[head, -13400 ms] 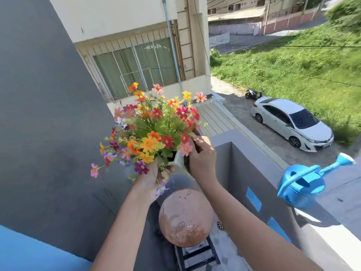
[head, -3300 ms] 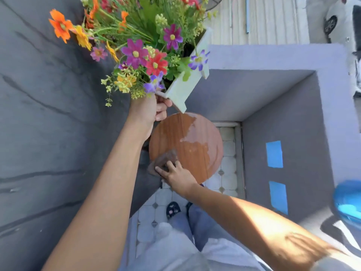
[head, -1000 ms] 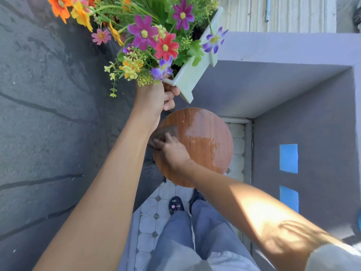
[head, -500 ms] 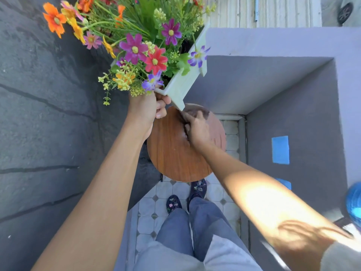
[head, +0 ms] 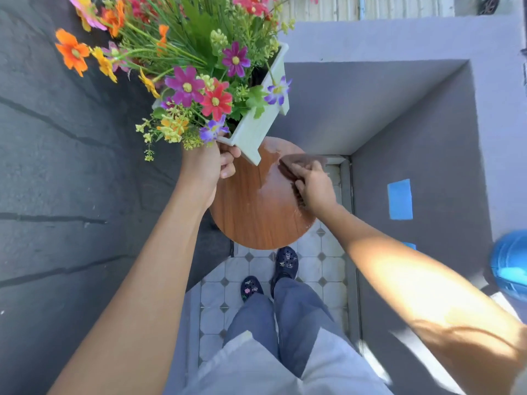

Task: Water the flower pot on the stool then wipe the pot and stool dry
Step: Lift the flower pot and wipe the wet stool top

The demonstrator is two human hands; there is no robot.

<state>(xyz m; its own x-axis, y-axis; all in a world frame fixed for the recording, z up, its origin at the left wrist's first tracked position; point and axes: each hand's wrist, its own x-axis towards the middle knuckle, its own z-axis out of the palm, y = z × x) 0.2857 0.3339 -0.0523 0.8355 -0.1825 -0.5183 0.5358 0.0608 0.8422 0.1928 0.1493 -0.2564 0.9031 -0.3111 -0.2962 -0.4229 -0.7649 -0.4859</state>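
My left hand (head: 208, 165) grips the white square flower pot (head: 256, 132) by its lower corner and holds it tilted in the air above the stool's far left edge. Colourful flowers (head: 194, 67) spill out of the pot toward the left. Below is the round brown wooden stool (head: 251, 215), with a wet sheen on its far right part. My right hand (head: 312, 186) presses a dark brown cloth (head: 299, 161) flat on the stool's far right edge.
A blue watering can (head: 510, 269) sits on the ledge at the right edge. Grey walls close in the narrow tiled floor (head: 322, 269) on the left, far and right sides. My feet in dark clogs (head: 286, 262) stand just before the stool.
My right hand has slid the cloth across the stool top from the left side to the far right edge. The pot stays lifted in my left hand.
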